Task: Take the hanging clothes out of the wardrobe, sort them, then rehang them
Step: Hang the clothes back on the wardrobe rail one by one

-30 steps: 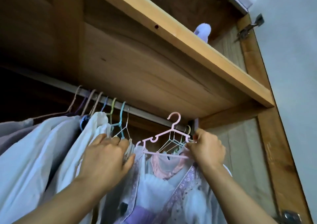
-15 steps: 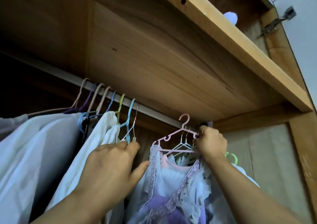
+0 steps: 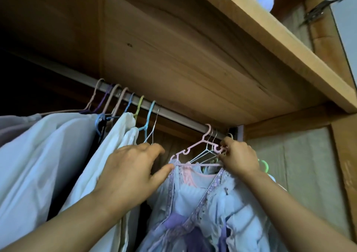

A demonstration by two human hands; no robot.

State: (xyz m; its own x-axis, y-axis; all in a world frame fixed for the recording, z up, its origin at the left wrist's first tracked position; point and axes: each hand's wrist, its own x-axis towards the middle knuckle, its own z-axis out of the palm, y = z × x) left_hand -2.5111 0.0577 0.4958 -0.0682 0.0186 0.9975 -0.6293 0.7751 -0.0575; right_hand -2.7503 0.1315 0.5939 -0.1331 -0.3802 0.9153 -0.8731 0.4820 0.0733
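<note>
Fingers [image 3: 234, 151] of our right hand [image 3: 239, 158] curl round the right end of the pink hanger [image 3: 195, 147], pinching it just below the rail [image 3: 173, 116]; its hook sits over the rail near the rail's right end. Our left hand [image 3: 131, 166] reaches up under the rail, fingers spread and nearly straight, thumb tip touching the hanger's left end, gripping nothing. A lilac frilled dress [image 3: 202, 203] hangs from the pink hanger beneath the rail. Further left along the rail, white garments [image 3: 48, 164] hang on a cluster of coloured hangers [image 3: 123, 105]. Above the rail runs a wooden shelf [image 3: 270, 39]
</note>
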